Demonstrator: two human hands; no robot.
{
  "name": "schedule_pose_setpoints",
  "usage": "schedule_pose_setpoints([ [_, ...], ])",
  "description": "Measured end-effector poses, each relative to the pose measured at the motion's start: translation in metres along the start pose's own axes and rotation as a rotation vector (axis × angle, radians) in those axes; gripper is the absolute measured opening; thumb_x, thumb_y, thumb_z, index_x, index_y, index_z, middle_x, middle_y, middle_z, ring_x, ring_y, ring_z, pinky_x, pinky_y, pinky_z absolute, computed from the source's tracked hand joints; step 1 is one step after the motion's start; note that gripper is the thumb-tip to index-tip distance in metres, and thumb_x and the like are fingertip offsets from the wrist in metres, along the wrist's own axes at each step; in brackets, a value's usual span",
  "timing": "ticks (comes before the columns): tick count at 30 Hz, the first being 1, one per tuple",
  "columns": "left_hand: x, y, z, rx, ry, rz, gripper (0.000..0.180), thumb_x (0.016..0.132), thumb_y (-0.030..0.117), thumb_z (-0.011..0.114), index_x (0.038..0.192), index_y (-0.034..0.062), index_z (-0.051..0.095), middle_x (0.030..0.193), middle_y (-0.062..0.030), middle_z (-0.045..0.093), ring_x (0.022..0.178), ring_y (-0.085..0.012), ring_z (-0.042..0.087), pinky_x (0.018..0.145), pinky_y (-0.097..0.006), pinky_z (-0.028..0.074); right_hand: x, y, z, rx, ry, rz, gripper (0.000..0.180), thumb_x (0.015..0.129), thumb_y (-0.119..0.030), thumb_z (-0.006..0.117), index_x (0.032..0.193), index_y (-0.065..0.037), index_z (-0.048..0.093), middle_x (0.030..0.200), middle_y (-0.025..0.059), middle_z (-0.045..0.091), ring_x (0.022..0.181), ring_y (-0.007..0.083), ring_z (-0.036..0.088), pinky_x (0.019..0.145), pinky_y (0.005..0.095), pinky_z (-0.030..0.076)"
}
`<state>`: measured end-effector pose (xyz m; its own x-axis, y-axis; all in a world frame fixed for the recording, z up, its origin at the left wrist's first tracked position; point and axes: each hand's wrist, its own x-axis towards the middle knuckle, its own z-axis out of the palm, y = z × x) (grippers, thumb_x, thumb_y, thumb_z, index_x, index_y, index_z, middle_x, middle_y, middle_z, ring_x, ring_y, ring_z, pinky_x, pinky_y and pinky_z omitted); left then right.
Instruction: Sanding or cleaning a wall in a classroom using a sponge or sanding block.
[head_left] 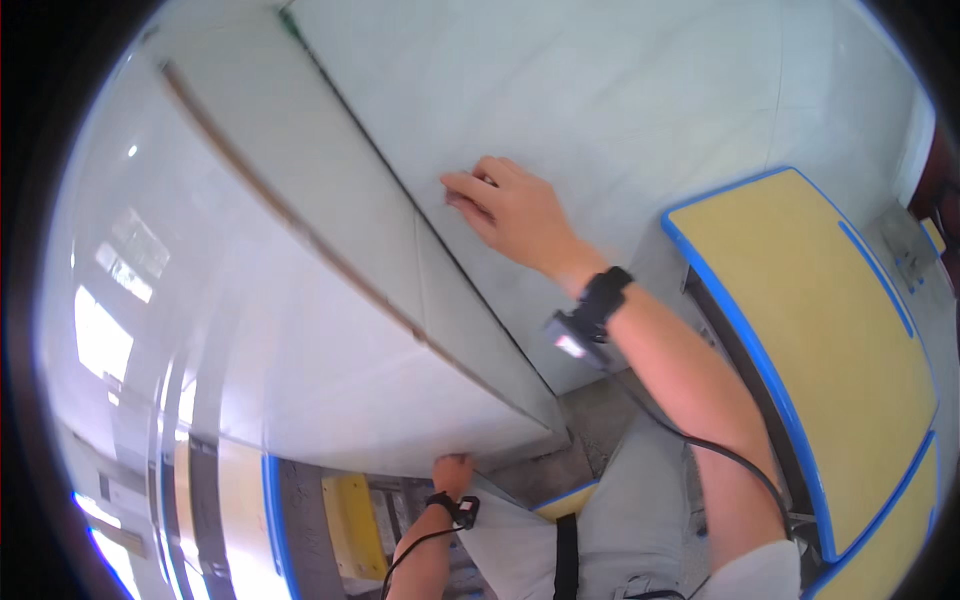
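Note:
My right hand (pixel 513 215) is raised in front of a pale marbled wall panel (pixel 640 90), close to a dark seam. Its fingers are curled together in a pinch, and whatever they hold, if anything, is too small to make out. Lower down, my left hand (pixel 455 474) is at the bottom edge of a large glossy white panel (pixel 300 370). Its fingers are mostly hidden there, so their pose does not show. A brown edge strip (pixel 290 215) runs along the upper side of the glossy panel.
A yellow desk with a blue rim (pixel 800 320) stands close on my right. To the lower left are a yellow block-like piece (pixel 355 525) and another blue-edged desk (pixel 255 520). Black cables (pixel 715 447) trail from the straps on both my wrists.

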<state>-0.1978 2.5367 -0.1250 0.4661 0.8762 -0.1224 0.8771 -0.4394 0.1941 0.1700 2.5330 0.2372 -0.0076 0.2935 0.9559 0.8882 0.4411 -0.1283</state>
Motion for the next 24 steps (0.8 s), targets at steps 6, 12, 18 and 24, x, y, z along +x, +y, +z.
schedule_pose_setpoints([
  [6, -0.075, -0.046, -0.02, -0.03, 0.509, -0.205, 0.026, 0.085, 0.016, 0.05, 0.078, -0.0051, 0.061, 0.084, -0.0231, 0.059, 0.082, -0.0412, 0.055, 0.075, -0.048, 0.043, -0.09, -0.025, 0.047, 0.531, 0.233, 0.533, 0.021, 0.088, -0.009, 0.055, 0.108, -0.009, 0.061, 0.09, 0.009, 0.056, 0.073, 0.0205, 0.058, 0.065, 0.0313, 0.048],
  [12, -0.112, -0.122, -0.218, 0.339, 0.848, -0.355, 0.018, 0.088, 0.012, 0.049, 0.093, -0.0045, 0.055, 0.098, -0.0227, 0.055, 0.095, -0.04, 0.051, 0.083, -0.048, 0.04, 0.038, -0.028, 0.011, 0.48, 0.432, 0.487, 0.02, 0.085, -0.008, 0.059, 0.104, -0.002, 0.065, 0.093, 0.0107, 0.057, 0.081, 0.019, 0.06, 0.073, 0.0284, 0.049],
  [18, -0.088, -0.044, -0.43, 0.467, 1.404, -0.225, 0.029, 0.091, 0.015, 0.047, 0.114, -0.0018, 0.054, 0.123, -0.0183, 0.048, 0.118, -0.0364, 0.043, 0.1, -0.045, 0.034, 0.18, -0.056, -0.015, 0.87, 0.376, 0.158, 0.02, 0.084, -0.004, 0.056, 0.103, -0.002, 0.063, 0.103, 0.0144, 0.062, 0.093, 0.0264, 0.061, 0.078, 0.0332, 0.049],
  [24, -0.026, 0.018, -0.48, 0.202, 1.71, 0.129, 0.054, 0.096, 0.025, 0.031, 0.141, -0.0035, 0.025, 0.144, -0.0232, 0.026, 0.134, -0.0366, 0.025, 0.11, -0.042, 0.019, 0.058, -0.073, 0.039, 0.99, 0.028, 0.282, 0.051, 0.098, -0.024, 0.036, 0.14, 0.004, 0.026, 0.148, 0.0193, 0.025, 0.138, 0.0294, 0.023, 0.113, 0.0342, 0.016],
])
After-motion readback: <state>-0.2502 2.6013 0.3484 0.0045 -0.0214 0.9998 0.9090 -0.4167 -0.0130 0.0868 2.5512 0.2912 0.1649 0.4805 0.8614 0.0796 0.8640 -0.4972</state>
